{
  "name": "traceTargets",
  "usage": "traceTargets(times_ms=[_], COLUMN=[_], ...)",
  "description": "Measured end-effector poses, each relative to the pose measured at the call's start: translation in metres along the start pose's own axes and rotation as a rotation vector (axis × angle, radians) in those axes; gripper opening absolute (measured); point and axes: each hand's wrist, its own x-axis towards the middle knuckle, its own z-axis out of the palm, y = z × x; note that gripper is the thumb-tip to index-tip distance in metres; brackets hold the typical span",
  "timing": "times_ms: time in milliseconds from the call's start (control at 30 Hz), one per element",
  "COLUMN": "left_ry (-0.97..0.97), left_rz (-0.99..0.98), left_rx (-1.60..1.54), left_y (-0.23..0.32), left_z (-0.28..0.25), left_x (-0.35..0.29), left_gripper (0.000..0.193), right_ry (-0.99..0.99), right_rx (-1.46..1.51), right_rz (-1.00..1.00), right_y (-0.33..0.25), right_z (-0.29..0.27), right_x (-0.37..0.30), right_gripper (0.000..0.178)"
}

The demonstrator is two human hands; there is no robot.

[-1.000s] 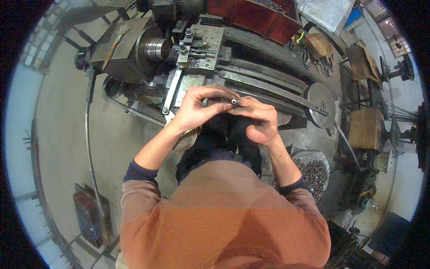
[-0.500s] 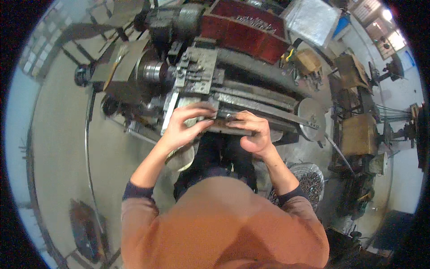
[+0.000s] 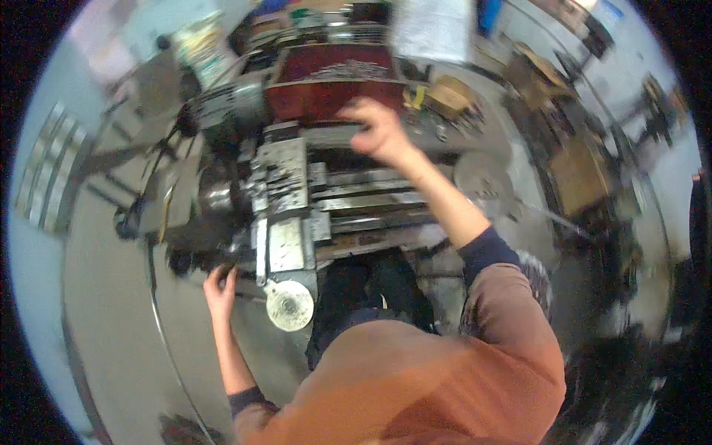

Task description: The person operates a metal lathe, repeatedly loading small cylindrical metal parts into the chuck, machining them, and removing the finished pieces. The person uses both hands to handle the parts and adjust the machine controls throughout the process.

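A small lathe-like machine stands in front of me, with a pale cross slide and a tool block on its bed rails. My left hand is low at the machine's left front, beside a dark knob or handle. Its fingers are closed together, but what they grip is hidden. Over the near wall of a red box hangs my right hand, fingers curled and smeared by motion; whether a small piece is in it cannot be seen. Many small metal pieces lie in the box.
A pale round handwheel juts from the slide's front. Left of the tool block sits a shiny chuck. A grey disc is at the bed's right end. Behind it are a cardboard box and loose tools.
Both hands have parted from above the bed's front. The left went down and left to the machine's front; the right reached up to the red box. My view has shifted too.
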Motion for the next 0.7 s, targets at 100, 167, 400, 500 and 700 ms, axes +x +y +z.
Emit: traceTargets(times_ms=[100, 167, 400, 500, 700], left_ry=[-0.033, -0.096, -0.256, -0.282, -0.198], left_rz=[-0.002, -0.092, -0.139, -0.12, -0.161], left_rx=[0.172, 0.097, 0.213, 0.278, 0.284], left_y=[-0.074, -0.075, -0.081, -0.073, -0.061], left_z=[0.014, 0.022, 0.024, 0.022, 0.025], left_x=[-0.006, 0.005, 0.019, 0.021, 0.02], left_gripper=[0.025, 0.03, 0.029, 0.03, 0.028], right_ry=[0.018, 0.018, 0.145, -0.003, -0.362], right_rx=[0.206, 0.276, 0.135, -0.56, -0.675], right_rz=[0.007, 0.201, 1.015, 1.257, 1.244], right_y=[-0.017, -0.008, -0.008, 0.032, 0.085], right_z=[0.019, 0.018, -0.081, -0.116, -0.137], right_x=[-0.084, -0.152, -0.372, -0.463, -0.53], right_gripper=[0.043, 0.04, 0.036, 0.036, 0.039])
